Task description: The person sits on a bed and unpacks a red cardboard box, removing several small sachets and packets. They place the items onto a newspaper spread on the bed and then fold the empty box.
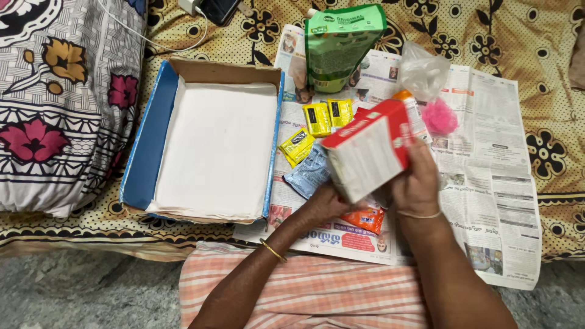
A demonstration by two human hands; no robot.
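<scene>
Both hands hold a red and white carton [365,152] tilted above a spread of newspaper [487,158] that lies on a patterned bedspread [536,36]. The left hand [326,204] supports the carton from beneath at its lower corner, its grip closed up against the underside; the fingers themselves are hidden by the carton. The right hand [415,183] wraps the carton's right end, fingers pressed against the red side — a firm, closed grip. Each wrist wears a thin bangle.

On the newspaper just left of the carton lie three small yellow sachets [320,119], and a pale blue packet [309,173] partly under the carton. An orange packet [364,218] shows below the hands. Behind the carton stands a green refill pouch [341,45], with a clear plastic bag [421,72] and a pink mesh scrubber [440,117] to its right.

To the left, beside the newspaper, sits an open cardboard box [146,152] — blue walls, white lining. A flowered pillow [55,103] lies further left.
</scene>
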